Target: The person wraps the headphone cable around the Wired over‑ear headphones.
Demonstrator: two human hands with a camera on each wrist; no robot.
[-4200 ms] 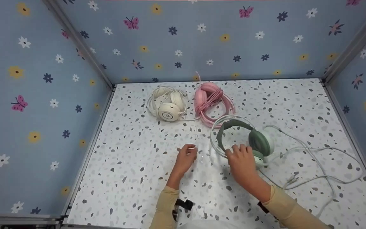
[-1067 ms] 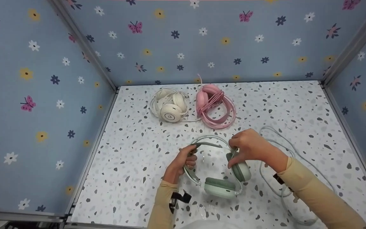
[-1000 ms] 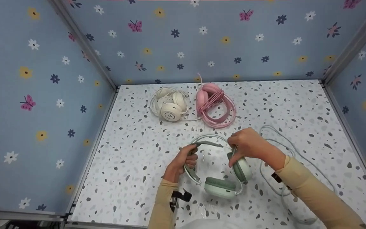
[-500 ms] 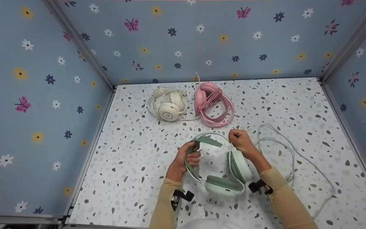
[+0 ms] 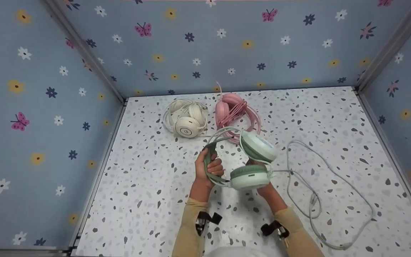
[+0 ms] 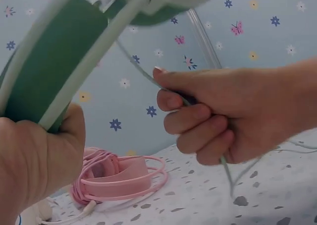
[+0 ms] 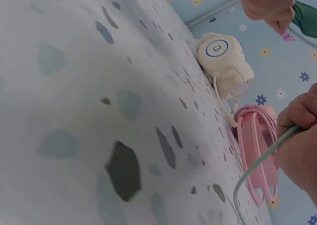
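Observation:
Green-and-white headphones [image 5: 250, 181] are raised above the table, their ear cups to the right. My left hand [image 5: 208, 170] grips them by the padded headband [image 6: 57, 56]. Below the ear cups, which mostly hide it in the head view, is my right hand [image 5: 267, 192]. The left wrist view shows that hand's fingers curled round the pale green headphone cable [image 6: 136, 66], which runs up to the ear cup. In the right wrist view the cable trails down out of the fist. The rest of it lies in wide loops on the right of the table.
Cream headphones [image 5: 187, 127] and pink headphones [image 5: 223, 111], both with bundled cables, rest at the back of the speckled white table [image 5: 145, 200]. The raised pair overlaps the pink one in the head view. Blue flowered panels [image 5: 241, 46] enclose the back and sides.
The green headphones came from the right to the middle, where the left hand took the headband. They have since risen and moved back; the right hand left the ear cup and now holds the cable.

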